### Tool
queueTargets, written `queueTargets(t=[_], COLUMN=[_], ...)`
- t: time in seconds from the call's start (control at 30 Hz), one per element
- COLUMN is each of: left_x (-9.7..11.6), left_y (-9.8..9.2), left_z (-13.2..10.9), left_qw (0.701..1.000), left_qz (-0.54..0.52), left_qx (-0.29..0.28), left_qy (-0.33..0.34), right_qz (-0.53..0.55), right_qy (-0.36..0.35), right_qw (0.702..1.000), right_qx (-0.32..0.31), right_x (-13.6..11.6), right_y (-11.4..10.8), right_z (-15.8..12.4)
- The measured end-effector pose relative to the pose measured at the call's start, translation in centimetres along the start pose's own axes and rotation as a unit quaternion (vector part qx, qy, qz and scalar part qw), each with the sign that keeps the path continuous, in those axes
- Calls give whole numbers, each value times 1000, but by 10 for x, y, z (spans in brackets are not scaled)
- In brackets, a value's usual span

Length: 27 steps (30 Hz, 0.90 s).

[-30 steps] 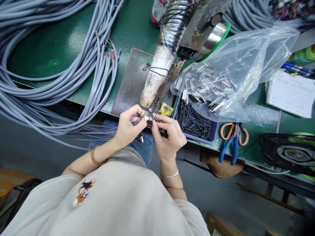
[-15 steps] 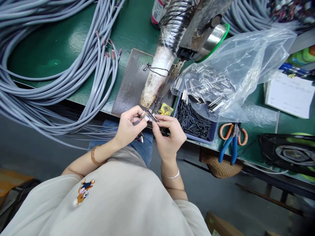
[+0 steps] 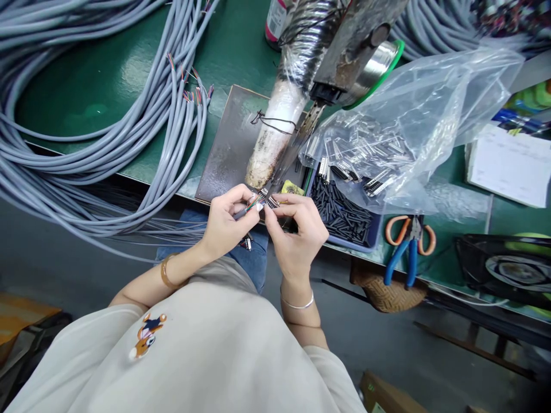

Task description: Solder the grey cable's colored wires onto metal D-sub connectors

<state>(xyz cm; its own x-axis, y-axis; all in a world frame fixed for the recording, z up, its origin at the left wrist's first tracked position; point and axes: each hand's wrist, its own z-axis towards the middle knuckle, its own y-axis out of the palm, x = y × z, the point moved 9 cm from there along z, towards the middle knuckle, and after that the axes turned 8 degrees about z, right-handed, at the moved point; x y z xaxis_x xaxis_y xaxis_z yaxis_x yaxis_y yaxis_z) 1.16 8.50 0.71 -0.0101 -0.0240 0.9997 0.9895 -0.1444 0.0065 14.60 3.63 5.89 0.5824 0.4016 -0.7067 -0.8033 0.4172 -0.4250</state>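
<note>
**Position of the hands.** We work at the near edge of the green bench (image 3: 129,69), just in front of the dark plate (image 3: 228,143). Both hands meet over the lap, close under the bench edge.

**Left hand (image 3: 224,225).** Thumb and forefinger are closed in a pinch on the cable end (image 3: 241,211), a grey jacket with short coloured wires showing at its tip. The remaining fingers curl underneath.

**Right hand (image 3: 298,235).** The fingertips are drawn together on the metal connector (image 3: 270,201), a small silver part. The fingers cover most of it, so we cannot tell how deep it sits in the grip.

**Governing relation.** The connector lies just to the right of the cable end, touching it or nearly so. The long axis of the cable end runs from lower left to upper right, with the wire tips aimed at the connector. The connector appears to lie across that line, though it is too small to be sure. The right hand is the nearer one to the connector, the left to the cable.

**Surroundings.** The wrapped tool (image 3: 275,137) slopes down towards the two parts, and its thin tip ends just beyond the connector. To the right stand the tray of black sleeves (image 3: 344,215), the clear bag (image 3: 430,97) and the blue-handled cutters (image 3: 407,244). The grey cable bundle (image 3: 86,143) lies well to the left.
</note>
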Motion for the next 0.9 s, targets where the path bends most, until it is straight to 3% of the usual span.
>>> queueTargets(t=[0.43, 0.67, 0.77, 0.9], left_x=[-6, -11, -21, -33], left_y=[3, 4, 10, 13], left_z=[4, 2, -1, -6], left_qw=[998, 994, 984, 969], left_qz=[-42, -62, -105, -156], left_qx=[-11, -32, -74, -94], left_qy=[-45, -82, -123, -168], right_qz=[-92, -56, -9, 70], right_qy=[-117, -86, -39, -64], right_qw=[989, 995, 999, 970], right_qx=[-12, -19, 34, 223], right_x=[-13, -7, 2, 1], right_y=[5, 0, -15, -53], right_z=[-12, -14, -18, -29])
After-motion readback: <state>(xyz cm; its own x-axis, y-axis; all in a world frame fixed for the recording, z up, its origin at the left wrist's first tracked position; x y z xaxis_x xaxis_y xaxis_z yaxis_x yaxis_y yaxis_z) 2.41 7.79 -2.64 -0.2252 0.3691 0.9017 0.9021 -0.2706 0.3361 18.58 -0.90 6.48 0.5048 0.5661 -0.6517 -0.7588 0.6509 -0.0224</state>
